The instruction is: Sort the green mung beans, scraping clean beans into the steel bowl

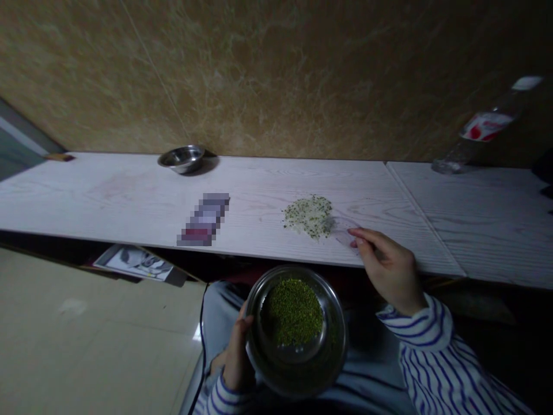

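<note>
My left hand (237,349) grips the left rim of a metal bowl (338,346) above my lap, its thumb over the edge. Green mung beans (294,313) cover the bottom of that bowl. On the white wood-grain table lies a loose pile of white rice mixed with green beans (307,216). My right hand (384,259) pinches a thin see-through plastic piece (343,230) between thumb and fingers. Its far end reaches the right edge of the pile; its exact shape is hard to make out.
A smaller metal bowl (182,159) stands near the wall, at the back left of the table (254,178). A blurred-out flat object (204,219) lies left of the pile. At the back right stands a clear plastic bottle (486,127). Below the tabletop, an open shelf holds papers (133,262).
</note>
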The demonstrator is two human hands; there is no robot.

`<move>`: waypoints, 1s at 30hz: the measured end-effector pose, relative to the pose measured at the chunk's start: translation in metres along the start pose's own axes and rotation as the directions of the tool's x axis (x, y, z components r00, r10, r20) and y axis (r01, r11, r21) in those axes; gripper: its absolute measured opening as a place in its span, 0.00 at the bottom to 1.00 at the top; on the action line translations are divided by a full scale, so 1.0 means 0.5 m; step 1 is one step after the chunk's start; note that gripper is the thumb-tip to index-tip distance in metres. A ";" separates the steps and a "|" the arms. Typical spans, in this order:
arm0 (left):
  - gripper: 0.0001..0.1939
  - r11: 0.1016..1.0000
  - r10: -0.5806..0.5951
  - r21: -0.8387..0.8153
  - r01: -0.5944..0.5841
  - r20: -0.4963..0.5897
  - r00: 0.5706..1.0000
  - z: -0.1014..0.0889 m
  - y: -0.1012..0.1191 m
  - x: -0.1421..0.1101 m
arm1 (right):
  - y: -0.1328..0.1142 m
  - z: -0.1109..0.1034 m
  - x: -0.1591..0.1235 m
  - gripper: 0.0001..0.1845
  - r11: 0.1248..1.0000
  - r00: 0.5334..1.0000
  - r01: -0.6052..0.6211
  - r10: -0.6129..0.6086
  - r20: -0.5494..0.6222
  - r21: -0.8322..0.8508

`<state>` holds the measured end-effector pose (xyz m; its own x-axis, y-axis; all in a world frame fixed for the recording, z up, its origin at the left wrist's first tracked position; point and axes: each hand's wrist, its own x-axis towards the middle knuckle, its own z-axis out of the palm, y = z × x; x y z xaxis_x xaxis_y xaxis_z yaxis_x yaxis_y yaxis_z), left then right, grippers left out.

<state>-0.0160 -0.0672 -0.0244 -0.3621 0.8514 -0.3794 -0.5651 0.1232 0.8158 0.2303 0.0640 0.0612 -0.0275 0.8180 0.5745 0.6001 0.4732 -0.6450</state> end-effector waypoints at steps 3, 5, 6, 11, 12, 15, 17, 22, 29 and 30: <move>0.21 0.998 -0.043 -0.040 0.046 0.063 0.997 -0.011 0.019 -0.011 | -0.032 -0.004 -0.021 0.15 0.976 0.978 0.206 -0.203 0.052 -0.064; 0.23 0.998 -0.059 -0.027 0.062 0.083 0.995 -0.013 0.031 -0.016 | -0.048 -0.004 -0.034 0.17 0.940 0.943 0.324 -0.313 0.109 -0.102; 0.24 0.998 -0.063 -0.012 0.065 0.100 0.993 -0.013 0.036 -0.018 | -0.055 -0.003 -0.039 0.18 0.920 0.923 0.374 -0.357 0.142 -0.118; 0.26 0.999 -0.037 0.029 0.033 0.167 0.985 -0.010 0.054 -0.026 | -0.080 -0.001 -0.054 0.19 0.805 0.819 0.553 -0.479 0.315 -0.213; 0.25 0.999 -0.036 0.033 0.031 0.174 0.984 -0.010 0.057 -0.028 | -0.086 -0.002 -0.055 0.18 0.781 0.801 0.578 -0.488 0.347 -0.235; 0.25 0.998 -0.045 0.056 0.034 0.215 0.976 -0.015 0.064 -0.033 | -0.101 -0.007 -0.058 0.16 0.728 0.763 0.621 -0.477 0.436 -0.290; 0.27 0.996 -0.063 0.070 0.047 0.240 0.969 -0.015 0.068 -0.035 | -0.109 -0.011 -0.062 0.16 0.708 0.753 0.629 -0.451 0.479 -0.321; 0.29 0.995 -0.095 0.030 0.091 0.198 0.976 -0.001 0.079 -0.043 | -0.123 -0.020 -0.068 0.16 0.671 0.731 0.650 -0.425 0.533 -0.356; 0.27 0.993 -0.117 0.044 0.111 0.148 0.982 0.013 0.105 -0.075 | -0.130 -0.026 -0.087 0.16 0.735 0.731 0.612 -0.384 0.564 -0.293; 0.27 0.992 -0.117 0.056 0.110 0.134 0.984 0.012 0.107 -0.079 | -0.130 -0.026 -0.090 0.16 0.748 0.738 0.597 -0.369 0.565 -0.290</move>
<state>-0.0277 -0.0910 0.0368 -0.1909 0.8918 -0.4102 -0.5591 0.2447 0.7922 0.2028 -0.0076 0.0839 -0.6936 0.6136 0.3775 0.6644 0.7474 0.0060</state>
